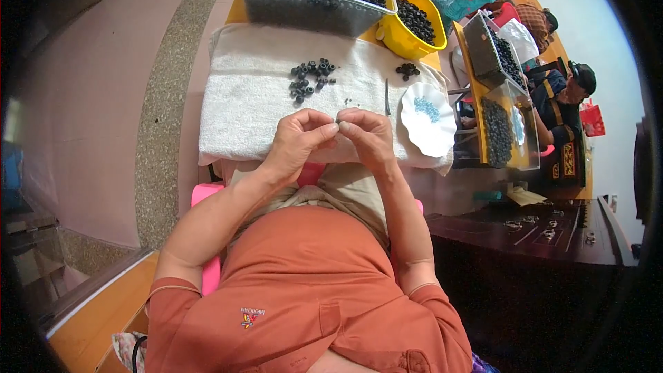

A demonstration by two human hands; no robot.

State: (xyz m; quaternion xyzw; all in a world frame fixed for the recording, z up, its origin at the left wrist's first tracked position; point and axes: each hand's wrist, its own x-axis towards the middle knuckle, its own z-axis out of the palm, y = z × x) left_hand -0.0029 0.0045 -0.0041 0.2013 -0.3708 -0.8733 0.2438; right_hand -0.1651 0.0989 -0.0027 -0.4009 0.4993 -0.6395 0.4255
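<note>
My left hand (297,141) and my right hand (369,139) meet fingertip to fingertip above the near part of a white towel (238,83). Both pinch what looks like a small dark piece (338,122), mostly covered by the fingers. Just beyond my left hand lies a loose group of small black round parts (302,86), some showing a hole. A few tiny bits (348,101) rest past my fingertips. To the right of my right hand are dark slim tweezers (387,97) and a white scalloped dish (429,139) with small light-blue pieces (426,108). A smaller black cluster (407,70) sits beyond the tweezers.
At the table's far end stand a clear bin (297,8) and a yellow basin (404,43), both full of black parts. On the right, another table (472,86) carries more bins of black parts; a person (563,93) sits there. A dark cabinet-like surface (497,235) is at the near right.
</note>
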